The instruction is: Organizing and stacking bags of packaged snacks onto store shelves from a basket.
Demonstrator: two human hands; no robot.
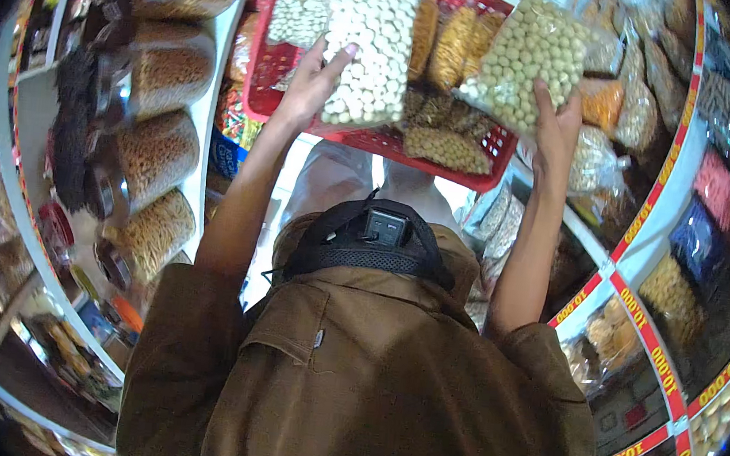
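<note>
My left hand grips a clear plastic bag of white round snacks by its left side, thumb on top. In my right hand is a clear bag of pale green round snacks, held at its lower right corner. Both bags are over a red plastic basket. Inside the basket are another bag of white snacks, bags of orange-brown snacks and a bag of small round tan snacks. The held bags hide part of the basket.
Large clear containers of brown snacks line a shelf on my left. To the right are bagged snacks and shelves edged with red and yellow price strips. A black strap pouch with a small device sits at my waist.
</note>
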